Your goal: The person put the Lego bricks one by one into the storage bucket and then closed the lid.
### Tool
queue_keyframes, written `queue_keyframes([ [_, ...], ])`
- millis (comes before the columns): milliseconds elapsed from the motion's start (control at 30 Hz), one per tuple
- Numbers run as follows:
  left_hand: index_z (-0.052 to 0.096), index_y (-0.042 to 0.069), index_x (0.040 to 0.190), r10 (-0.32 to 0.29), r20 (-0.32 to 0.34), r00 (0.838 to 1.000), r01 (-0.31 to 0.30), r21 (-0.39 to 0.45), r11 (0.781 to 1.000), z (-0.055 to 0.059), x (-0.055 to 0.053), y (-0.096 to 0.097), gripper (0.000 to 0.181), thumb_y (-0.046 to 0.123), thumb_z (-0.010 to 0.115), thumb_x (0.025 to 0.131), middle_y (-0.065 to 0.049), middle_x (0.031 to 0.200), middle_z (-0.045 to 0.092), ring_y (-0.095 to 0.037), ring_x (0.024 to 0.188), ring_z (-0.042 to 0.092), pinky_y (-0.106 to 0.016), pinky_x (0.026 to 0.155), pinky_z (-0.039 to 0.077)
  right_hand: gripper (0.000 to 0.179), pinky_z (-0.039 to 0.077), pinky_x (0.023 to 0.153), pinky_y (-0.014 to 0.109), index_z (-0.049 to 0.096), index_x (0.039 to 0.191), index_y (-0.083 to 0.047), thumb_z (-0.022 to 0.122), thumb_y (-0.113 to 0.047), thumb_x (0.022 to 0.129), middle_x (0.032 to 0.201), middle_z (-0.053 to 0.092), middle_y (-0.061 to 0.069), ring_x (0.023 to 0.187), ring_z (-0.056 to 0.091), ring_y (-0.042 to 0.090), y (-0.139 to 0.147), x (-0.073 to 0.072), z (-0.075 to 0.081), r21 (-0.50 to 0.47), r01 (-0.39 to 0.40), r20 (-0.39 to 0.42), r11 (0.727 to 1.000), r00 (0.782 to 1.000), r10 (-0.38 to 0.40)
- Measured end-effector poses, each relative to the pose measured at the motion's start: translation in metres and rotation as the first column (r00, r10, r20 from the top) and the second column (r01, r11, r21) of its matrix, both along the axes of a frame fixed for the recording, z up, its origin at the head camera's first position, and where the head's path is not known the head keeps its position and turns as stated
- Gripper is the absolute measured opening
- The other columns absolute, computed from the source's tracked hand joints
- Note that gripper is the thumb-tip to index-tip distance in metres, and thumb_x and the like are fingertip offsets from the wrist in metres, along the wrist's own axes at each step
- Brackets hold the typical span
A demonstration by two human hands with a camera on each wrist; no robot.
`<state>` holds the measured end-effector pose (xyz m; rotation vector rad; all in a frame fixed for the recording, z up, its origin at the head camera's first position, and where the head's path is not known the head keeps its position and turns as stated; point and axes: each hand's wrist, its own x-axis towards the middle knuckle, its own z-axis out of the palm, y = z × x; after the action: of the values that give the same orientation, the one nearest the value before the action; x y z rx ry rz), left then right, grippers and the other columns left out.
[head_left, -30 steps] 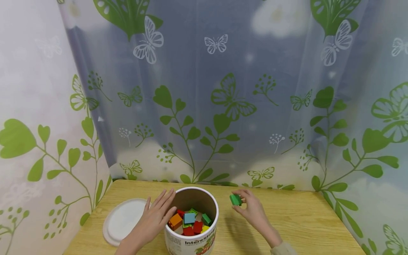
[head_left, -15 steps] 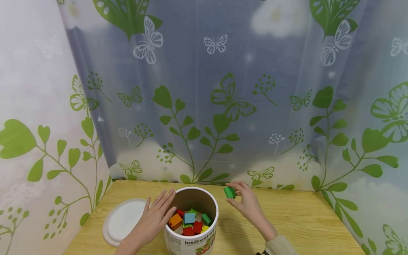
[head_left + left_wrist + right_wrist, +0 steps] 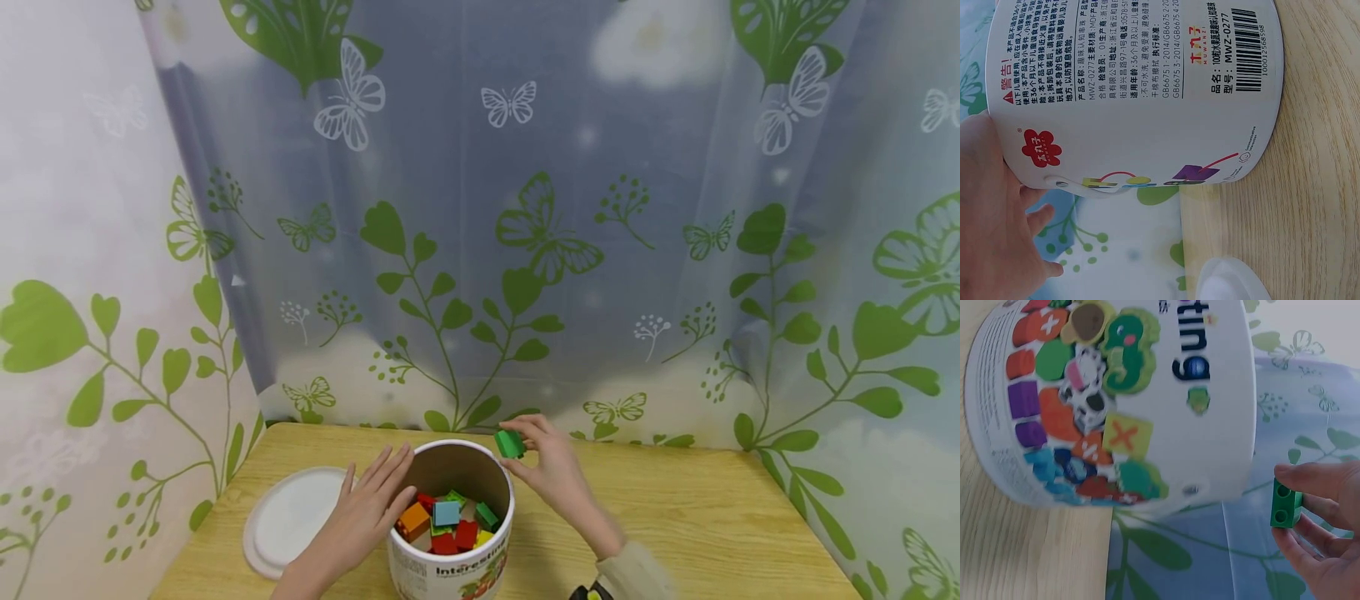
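Note:
A green toy brick (image 3: 511,444) is pinched between the thumb and fingers of my right hand (image 3: 551,467), up by the right side of the bucket's rim. In the right wrist view the brick (image 3: 1284,503) shows two round hollows on its underside. The white printed bucket (image 3: 450,575) stands upright on the table. Inside it lie several bricks, among them an orange brick (image 3: 413,522), a light blue brick (image 3: 446,513) and a red brick (image 3: 466,534). My left hand (image 3: 367,504) rests on the left side of the rim with its fingers extended.
A round white lid (image 3: 292,521) lies on the wooden table (image 3: 675,517) to the left of the bucket, partly behind my left forearm. A curtain (image 3: 465,250) printed with leaves and butterflies hangs along the table's back edge.
My right hand has moved left and a little upward with the green brick, from beside the bucket to its rim. The left hand and the bucket have stayed in place.

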<state>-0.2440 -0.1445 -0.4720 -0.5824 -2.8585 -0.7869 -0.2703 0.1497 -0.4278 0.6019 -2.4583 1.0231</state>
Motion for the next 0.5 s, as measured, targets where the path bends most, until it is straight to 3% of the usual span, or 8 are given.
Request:
queue_keyframes([
  [233, 0.031, 0.021, 0.161, 0.001, -0.002, 1.0, -0.001, 0.003, 1.0, -0.001, -0.001, 0.0, 0.063, 0.052, 0.039, 0.107, 0.002, 0.166, 0.028, -0.027, 0.154, 0.022, -0.07, 0.118, 0.002, 0.046, 0.06, 0.083, 0.035, 0.071, 0.123, -0.005, 0.086, -0.004, 0.08, 0.123, 0.062, 0.01, 0.099, 0.068, 0.024, -0.021, 0.003, 0.0, -0.01, -0.087, 0.001, 0.996, 0.996, 0.087],
  [500, 0.034, 0.019, 0.16, 0.0, -0.015, 1.0, 0.0, 0.009, 1.0, 0.0, 0.001, 0.0, 0.062, 0.051, 0.04, 0.108, 0.002, 0.165, 0.03, -0.029, 0.154, 0.024, -0.073, 0.117, 0.003, 0.044, 0.06, 0.082, 0.034, 0.069, 0.124, -0.007, 0.085, -0.01, 0.083, 0.125, 0.061, 0.01, 0.099, 0.068, 0.026, -0.04, 0.007, -0.009, 0.105, -0.158, 0.031, 0.982, 0.987, 0.155],
])
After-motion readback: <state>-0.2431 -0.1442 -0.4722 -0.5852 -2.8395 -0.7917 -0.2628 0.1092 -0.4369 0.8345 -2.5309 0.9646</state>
